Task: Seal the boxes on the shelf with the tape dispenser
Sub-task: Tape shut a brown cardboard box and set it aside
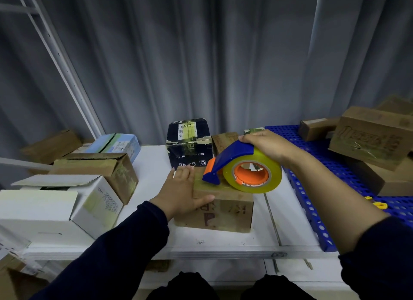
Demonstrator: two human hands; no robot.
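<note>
A small brown cardboard box (225,208) sits on the white shelf (223,241) in front of me. My left hand (181,192) lies flat on the box's left top edge, fingers straight, thumb over the front rim. My right hand (266,143) grips the blue and orange tape dispenser (237,165) from above. Its yellowish tape roll rests on the box's top right, and the blue nose touches the lid near my left fingertips. A strip of tape shows faintly along the lid.
A black box (190,141) stands just behind the brown one. White and brown boxes (89,188), some with open flaps, crowd the left. A blue perforated panel (312,170) on the right carries more brown boxes (371,139). Grey curtain behind.
</note>
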